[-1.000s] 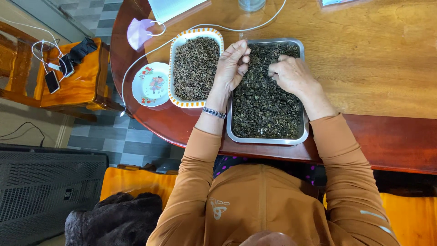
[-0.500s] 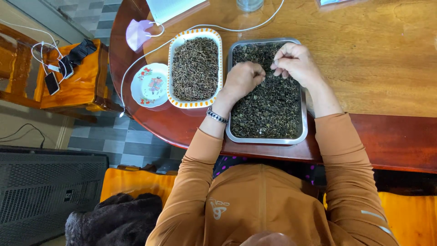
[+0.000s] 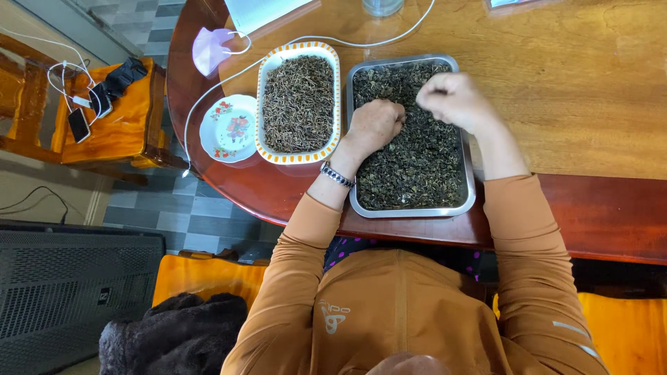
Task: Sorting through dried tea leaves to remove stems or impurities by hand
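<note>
together two hands (image 3: 417, 114) work one metal tray (image 3: 471, 198), beside one oval dish (image 3: 260, 90).

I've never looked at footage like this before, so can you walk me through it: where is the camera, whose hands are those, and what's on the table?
There is no machine here. A person wears one camera on the head, and it looks straight down at their own arms in orange sleeves.

Both hands rest in a metal tray full of dark dried leaves. The left hand, with a bracelet at the wrist, lies loosely closed on the leaves. The right hand is curled with fingertips together, as if pinching some; what it holds is too small to tell.

Beside the tray, on the wooden table, sits an oval dish with an orange rim holding browner dried bits, then a small flowered saucer, a pale face mask and a white cable.
</note>
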